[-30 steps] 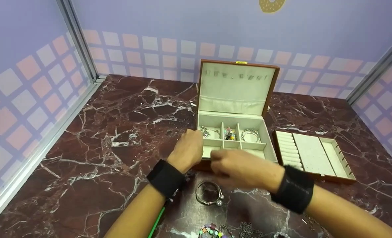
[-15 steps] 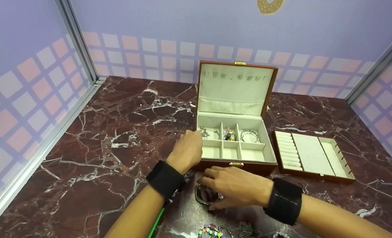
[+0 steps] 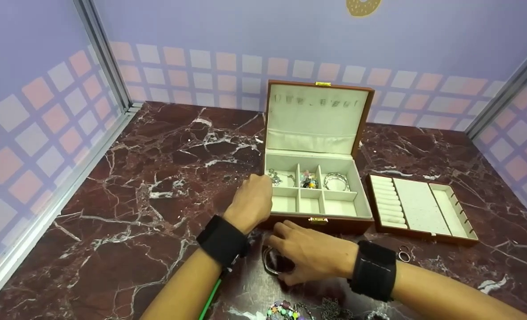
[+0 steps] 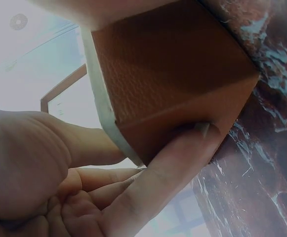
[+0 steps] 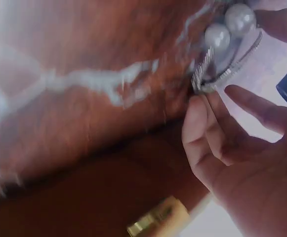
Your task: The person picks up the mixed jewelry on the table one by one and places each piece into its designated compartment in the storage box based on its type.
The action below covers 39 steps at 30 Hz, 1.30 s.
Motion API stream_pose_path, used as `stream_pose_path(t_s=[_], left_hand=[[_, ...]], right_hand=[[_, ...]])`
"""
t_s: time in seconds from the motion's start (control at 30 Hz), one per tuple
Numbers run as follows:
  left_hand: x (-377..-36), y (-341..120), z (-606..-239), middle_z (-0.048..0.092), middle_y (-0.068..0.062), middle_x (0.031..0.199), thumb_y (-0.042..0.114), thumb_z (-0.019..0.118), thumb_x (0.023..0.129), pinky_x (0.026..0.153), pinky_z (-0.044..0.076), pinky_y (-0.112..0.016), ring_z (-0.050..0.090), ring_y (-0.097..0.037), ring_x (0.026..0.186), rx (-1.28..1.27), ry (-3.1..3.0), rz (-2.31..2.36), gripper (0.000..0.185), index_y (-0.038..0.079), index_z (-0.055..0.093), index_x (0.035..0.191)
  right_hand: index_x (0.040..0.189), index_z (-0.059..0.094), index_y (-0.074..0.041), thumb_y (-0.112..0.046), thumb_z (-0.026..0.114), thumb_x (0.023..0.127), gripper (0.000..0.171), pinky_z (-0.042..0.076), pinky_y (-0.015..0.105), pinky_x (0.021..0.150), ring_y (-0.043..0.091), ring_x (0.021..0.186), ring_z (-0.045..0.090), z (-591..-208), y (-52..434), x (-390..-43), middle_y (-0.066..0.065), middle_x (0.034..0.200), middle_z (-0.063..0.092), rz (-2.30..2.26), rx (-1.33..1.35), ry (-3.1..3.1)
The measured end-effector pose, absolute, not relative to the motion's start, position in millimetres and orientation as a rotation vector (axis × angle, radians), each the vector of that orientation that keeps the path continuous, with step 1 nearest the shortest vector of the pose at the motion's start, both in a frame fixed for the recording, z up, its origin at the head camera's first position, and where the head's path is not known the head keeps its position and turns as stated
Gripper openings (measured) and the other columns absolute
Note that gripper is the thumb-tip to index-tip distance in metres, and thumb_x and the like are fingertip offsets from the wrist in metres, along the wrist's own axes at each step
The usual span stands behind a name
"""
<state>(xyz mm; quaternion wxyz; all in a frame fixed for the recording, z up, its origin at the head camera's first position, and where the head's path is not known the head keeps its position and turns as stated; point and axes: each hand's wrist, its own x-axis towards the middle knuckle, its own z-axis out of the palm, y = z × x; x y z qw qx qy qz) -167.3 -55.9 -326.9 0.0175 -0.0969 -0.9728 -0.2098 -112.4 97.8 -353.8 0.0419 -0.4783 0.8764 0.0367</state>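
Note:
A brown jewelry box [image 3: 343, 226] with a cream lining stands with its lid [image 3: 314, 120] up. My left hand [image 3: 253, 202] grips its left side; in the left wrist view a finger [image 4: 158, 177] presses on the brown outer wall [image 4: 173, 74]. Just in front of the box, my right hand [image 3: 314, 253] holds a silver bracelet [image 3: 265, 263] between thumb and fingers. Two pearls [image 5: 240, 19] at the bracelet's end show in the right wrist view. Silver jewelry [image 3: 274, 178], colourful beads [image 3: 310, 182] and a silver bangle [image 3: 326, 183] lie in the three back compartments.
To the box's right lies a lift-out tray [image 3: 419, 206] with ring rolls. A ring [image 3: 404, 256] lies in front of it. Along the near side are a beaded bracelet [image 3: 285, 311], a dark chain [image 3: 332, 309] and a silver piece [image 3: 377, 315]. Walls enclose the marble tabletop [image 3: 157, 155].
My right hand has come from over the box's front compartments down to the pearl bracelet on the table and taken hold of it. The left hand stays on the box.

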Motion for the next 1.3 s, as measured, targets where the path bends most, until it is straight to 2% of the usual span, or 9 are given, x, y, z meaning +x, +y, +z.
stream_pose_path(t_s=[0.13, 0.27, 0.43, 0.73, 1.0, 1.13, 1.3], left_hand=[[-168, -56, -326, 0.070, -0.023, 0.092, -0.012, 0.051, 0.080, 0.070, 0.061, -0.042, 0.070, -0.036, 0.082, -0.301, -3.023, -0.658, 0.019, -0.002, 0.066, 0.088], [-168, -56, -326, 0.070, -0.023, 0.092, -0.012, 0.050, 0.080, 0.070, 0.061, -0.040, 0.070, -0.035, 0.081, -0.301, -3.035, -0.667, 0.020, -0.003, 0.066, 0.089], [-168, -56, -326, 0.070, -0.023, 0.092, -0.014, 0.050, 0.079, 0.070, 0.061, -0.039, 0.069, -0.035, 0.079, -0.296, -3.042, -0.684, 0.022, -0.003, 0.066, 0.090], [-168, -55, -326, 0.070, -0.023, 0.090, -0.015, 0.051, 0.078, 0.066, 0.061, -0.036, 0.069, -0.033, 0.076, -0.293, -3.064, -0.694, 0.023, -0.004, 0.066, 0.091], [-168, -56, -325, 0.070, -0.021, 0.092, -0.014, 0.052, 0.079, 0.067, 0.061, -0.038, 0.069, -0.034, 0.079, -0.317, -3.038, -0.675, 0.020, -0.002, 0.064, 0.089], [-169, -56, -325, 0.070, -0.021, 0.092, -0.015, 0.053, 0.077, 0.064, 0.061, -0.035, 0.069, -0.033, 0.078, -0.302, -3.058, -0.692, 0.023, -0.002, 0.065, 0.091], [-168, -56, -325, 0.070, -0.022, 0.092, -0.015, 0.052, 0.078, 0.064, 0.061, -0.035, 0.069, -0.033, 0.077, -0.304, -3.058, -0.696, 0.023, -0.003, 0.065, 0.093]], right_hand=[[0.119, 0.054, -0.013, -0.046, 0.077, 0.068, 0.065, 0.056, 0.026, 0.082, 0.016, 0.097, 0.052, -355, 96, -112, 0.003, 0.111, 0.052, 0.046, -1.384, 2.670], [0.116, 0.057, -0.014, -0.043, 0.080, 0.067, 0.062, 0.055, 0.021, 0.075, 0.011, 0.088, 0.051, -352, 97, -112, 0.001, 0.108, 0.052, 0.017, -1.393, 2.670], [0.118, 0.059, -0.017, -0.042, 0.079, 0.069, 0.058, 0.055, 0.021, 0.071, 0.010, 0.082, 0.055, -343, 99, -112, 0.001, 0.105, 0.052, -0.013, -1.448, 2.660], [0.130, 0.057, -0.020, -0.041, 0.076, 0.074, 0.063, 0.054, 0.019, 0.074, 0.007, 0.088, 0.056, -316, 107, -118, 0.000, 0.118, 0.052, -0.147, -1.398, 2.585], [0.132, 0.056, -0.025, -0.032, 0.075, 0.075, 0.060, 0.053, 0.023, 0.085, 0.009, 0.101, 0.057, -286, 118, -133, -0.004, 0.125, 0.052, -0.290, -1.348, 2.607], [0.134, 0.055, -0.021, -0.034, 0.073, 0.078, 0.060, 0.052, 0.026, 0.092, 0.011, 0.107, 0.056, -278, 124, -145, -0.005, 0.128, 0.051, -0.295, -1.290, 2.649], [0.134, 0.055, -0.021, -0.031, 0.072, 0.079, 0.058, 0.055, 0.028, 0.084, 0.011, 0.098, 0.057, -274, 128, -166, -0.003, 0.125, 0.053, -0.366, -1.251, 2.655]])
